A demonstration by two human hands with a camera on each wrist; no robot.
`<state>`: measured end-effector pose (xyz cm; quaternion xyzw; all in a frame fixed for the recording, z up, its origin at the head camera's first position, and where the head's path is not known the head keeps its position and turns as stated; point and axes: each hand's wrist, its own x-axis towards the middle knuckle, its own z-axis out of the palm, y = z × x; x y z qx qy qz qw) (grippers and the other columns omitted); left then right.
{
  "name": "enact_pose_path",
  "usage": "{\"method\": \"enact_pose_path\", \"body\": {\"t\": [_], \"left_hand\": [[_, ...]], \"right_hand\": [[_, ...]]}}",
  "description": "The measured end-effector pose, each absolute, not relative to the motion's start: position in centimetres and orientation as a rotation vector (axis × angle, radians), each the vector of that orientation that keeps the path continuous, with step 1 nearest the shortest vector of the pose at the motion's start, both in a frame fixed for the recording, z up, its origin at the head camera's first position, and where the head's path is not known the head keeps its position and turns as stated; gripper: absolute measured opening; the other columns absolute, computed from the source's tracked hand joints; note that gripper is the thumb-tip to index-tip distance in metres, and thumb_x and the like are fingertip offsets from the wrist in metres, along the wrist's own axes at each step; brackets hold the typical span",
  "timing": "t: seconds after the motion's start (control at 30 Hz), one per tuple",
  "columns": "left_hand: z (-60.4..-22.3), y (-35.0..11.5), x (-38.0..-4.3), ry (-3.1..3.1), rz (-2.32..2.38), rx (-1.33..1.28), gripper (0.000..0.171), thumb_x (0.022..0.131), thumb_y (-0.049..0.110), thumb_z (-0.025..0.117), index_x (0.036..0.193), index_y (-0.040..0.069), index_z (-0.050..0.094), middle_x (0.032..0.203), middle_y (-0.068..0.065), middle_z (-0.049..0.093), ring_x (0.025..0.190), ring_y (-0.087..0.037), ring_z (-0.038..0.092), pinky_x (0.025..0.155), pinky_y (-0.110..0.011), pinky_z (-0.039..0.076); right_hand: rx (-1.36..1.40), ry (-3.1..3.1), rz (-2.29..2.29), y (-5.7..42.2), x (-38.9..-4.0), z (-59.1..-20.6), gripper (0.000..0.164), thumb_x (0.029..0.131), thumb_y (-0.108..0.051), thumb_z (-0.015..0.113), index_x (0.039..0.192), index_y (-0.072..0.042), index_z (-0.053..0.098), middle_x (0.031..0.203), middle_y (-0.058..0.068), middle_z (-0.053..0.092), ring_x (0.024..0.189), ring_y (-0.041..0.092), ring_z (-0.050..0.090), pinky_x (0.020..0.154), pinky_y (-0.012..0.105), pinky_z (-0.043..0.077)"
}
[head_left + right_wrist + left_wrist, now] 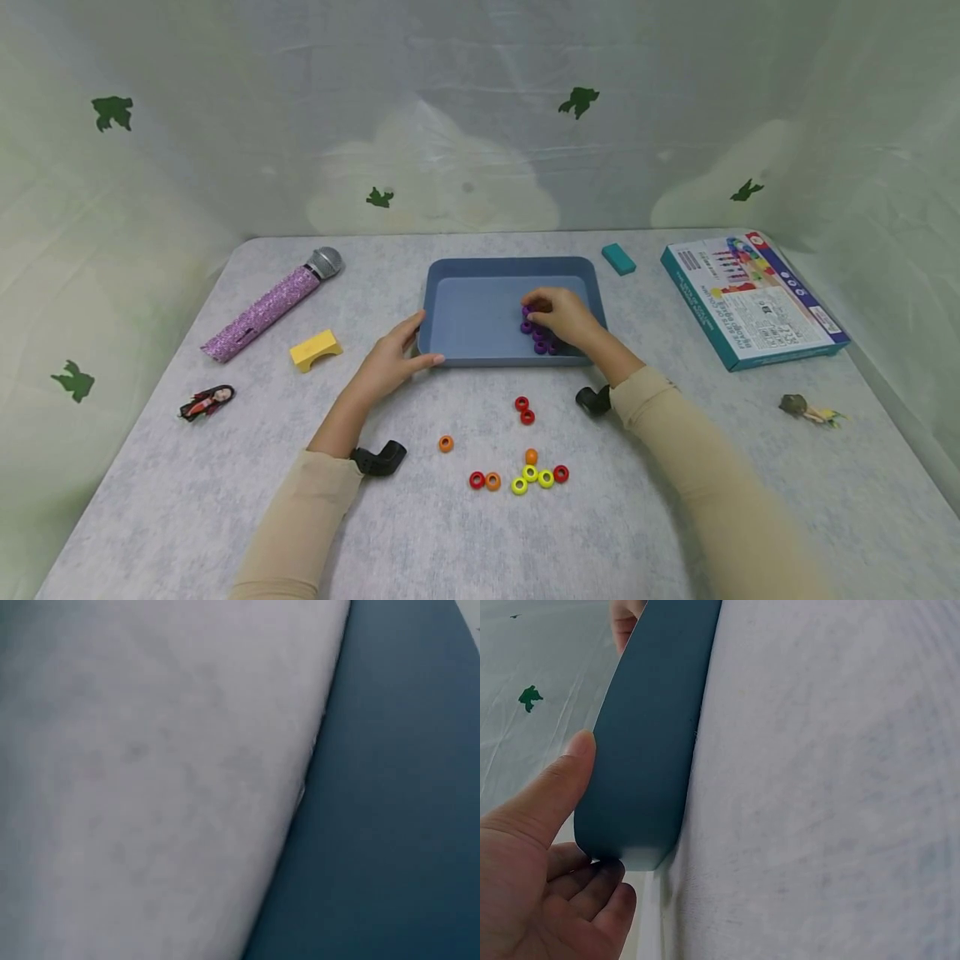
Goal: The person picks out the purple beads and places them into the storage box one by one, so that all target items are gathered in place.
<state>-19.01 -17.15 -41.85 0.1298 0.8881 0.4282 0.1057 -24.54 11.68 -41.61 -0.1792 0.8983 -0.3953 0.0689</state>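
Observation:
A shallow blue-grey tray (480, 312) lies on the table. My left hand (388, 360) holds its front left corner; in the left wrist view the thumb presses the rim of the tray (641, 735) and the fingers curl at the corner. Over the tray's right half, my right hand (564, 317) pinches a purple bead (527, 310) at its fingertips. Several purple beads (540, 347) lie in the tray just below that hand, partly hidden by it. The right wrist view shows only the tray's outer side (382, 795) and the tabletop, with neither hand nor beads.
In front of the tray lie loose red beads (527, 417), orange beads (446, 443) and yellow beads (546, 478). To the left are a glittery microphone (266, 312), a yellow block (316, 349) and a doll (207, 402). A teal block (618, 258), a box (753, 300) and a figurine (812, 409) lie right.

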Motion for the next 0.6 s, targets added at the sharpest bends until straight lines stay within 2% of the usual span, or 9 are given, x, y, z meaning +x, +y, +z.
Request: {"method": "enact_pose_path", "body": {"t": [0.17,0.3,0.5,0.6], "left_hand": [[-41.9,-17.1,-19.0,2.622,1.258,0.399,0.086,0.066,0.049,0.059,0.134,0.019,0.014,0.136,0.0,0.013,0.119,-0.02,0.023,0.094,-0.032,0.027],[-41.9,-17.0,-19.1,2.631,1.244,0.387,0.086,0.066,0.049,0.059,0.134,0.02,0.014,0.136,0.001,0.014,0.119,-0.02,0.024,0.094,-0.032,0.027],[-41.4,-16.9,-18.9,2.717,1.073,0.391,0.086,0.068,0.054,0.054,0.134,0.022,0.01,0.136,-0.002,0.014,0.12,-0.022,0.02,0.095,-0.039,0.024],[-40.7,-17.2,-18.4,2.874,0.814,0.529,0.084,0.072,0.055,0.049,0.134,0.017,0.008,0.136,-0.007,0.014,0.121,-0.023,0.016,0.097,-0.041,0.018]], "right_hand": [[-0.544,2.709,-1.069,11.5,-24.9,-41.9,0.021,0.079,-0.01,0.056,0.1,-0.011,0.058,0.094,0.001,0.056,0.089,0.015,0.05,0.075,0.029,0.043],[-0.561,2.692,-1.069,11.8,-24.5,-41.3,0.028,0.08,-0.012,0.055,0.107,-0.01,0.053,0.103,0.003,0.052,0.096,0.016,0.047,0.079,0.03,0.041],[-0.662,2.799,-1.048,13.6,-22.2,-38.8,0.04,0.082,-0.03,0.05,0.118,-0.016,0.043,0.12,0.003,0.039,0.11,0.019,0.034,0.087,0.037,0.034],[-0.778,2.937,-0.928,15.2,-20.3,-37.1,0.044,0.083,-0.034,0.048,0.123,-0.017,0.038,0.127,0.003,0.031,0.116,0.02,0.026,0.091,0.043,0.028]]}}
